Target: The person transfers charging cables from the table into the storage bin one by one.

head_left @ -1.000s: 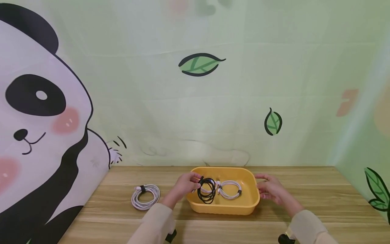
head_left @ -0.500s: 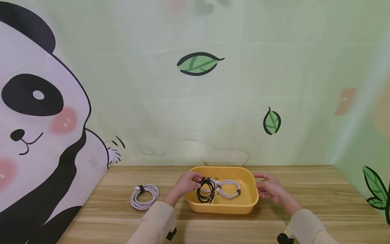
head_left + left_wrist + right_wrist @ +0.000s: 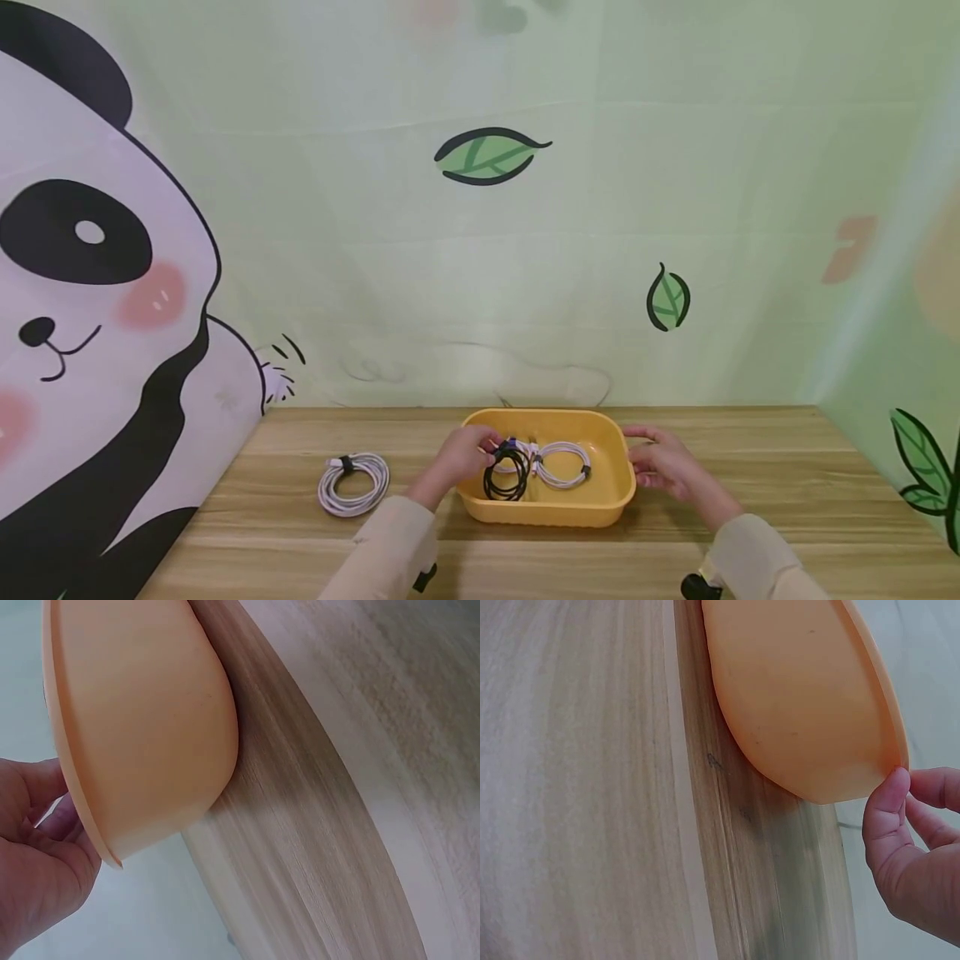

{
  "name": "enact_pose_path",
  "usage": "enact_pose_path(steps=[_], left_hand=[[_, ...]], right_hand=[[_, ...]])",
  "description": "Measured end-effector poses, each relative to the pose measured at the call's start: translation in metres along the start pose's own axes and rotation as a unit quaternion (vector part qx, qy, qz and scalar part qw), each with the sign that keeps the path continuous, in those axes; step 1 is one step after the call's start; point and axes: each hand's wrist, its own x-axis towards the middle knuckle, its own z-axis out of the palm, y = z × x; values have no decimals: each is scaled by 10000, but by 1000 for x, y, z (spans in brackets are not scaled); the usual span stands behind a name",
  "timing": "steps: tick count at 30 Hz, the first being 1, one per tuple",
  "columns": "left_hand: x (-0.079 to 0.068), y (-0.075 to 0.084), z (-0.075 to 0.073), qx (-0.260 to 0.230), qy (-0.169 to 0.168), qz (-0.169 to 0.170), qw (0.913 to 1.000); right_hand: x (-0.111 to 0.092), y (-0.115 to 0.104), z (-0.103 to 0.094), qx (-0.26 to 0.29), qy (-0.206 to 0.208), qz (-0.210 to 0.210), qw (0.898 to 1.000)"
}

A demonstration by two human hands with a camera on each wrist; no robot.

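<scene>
A yellow plastic basin [image 3: 551, 514] sits on the wooden table between both hands. My left hand [image 3: 462, 454] reaches over its left rim and holds a coiled black cable [image 3: 507, 483] by its upper end, the loops hanging inside the basin. In the left wrist view the basin's wall [image 3: 150, 727] hides that cable. Coiled white cables [image 3: 564, 477] lie in the basin, one partly behind the black coil. At the right end my right hand [image 3: 667, 461] grips the basin rim, its thumb [image 3: 889, 806] pressed at the edge in the right wrist view.
Another coil of white cable [image 3: 354, 485], bound with a black strap, lies on the wooden table [image 3: 300, 542] left of the basin. A pale green backdrop [image 3: 375, 250] with a panda and leaves stands right behind the table's back edge.
My left fingers have shifted slightly inward over the basin, and the black coil sits a touch lower. My right hand and the basin keep their places; the head view has turned slightly.
</scene>
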Motion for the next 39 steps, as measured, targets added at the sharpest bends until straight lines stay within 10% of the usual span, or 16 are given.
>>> enact_pose_path(steps=[39], left_hand=[[5, 7, 14, 1457, -382, 118, 9885]], right_hand=[[-2, 1, 1, 9, 52, -57, 10000]])
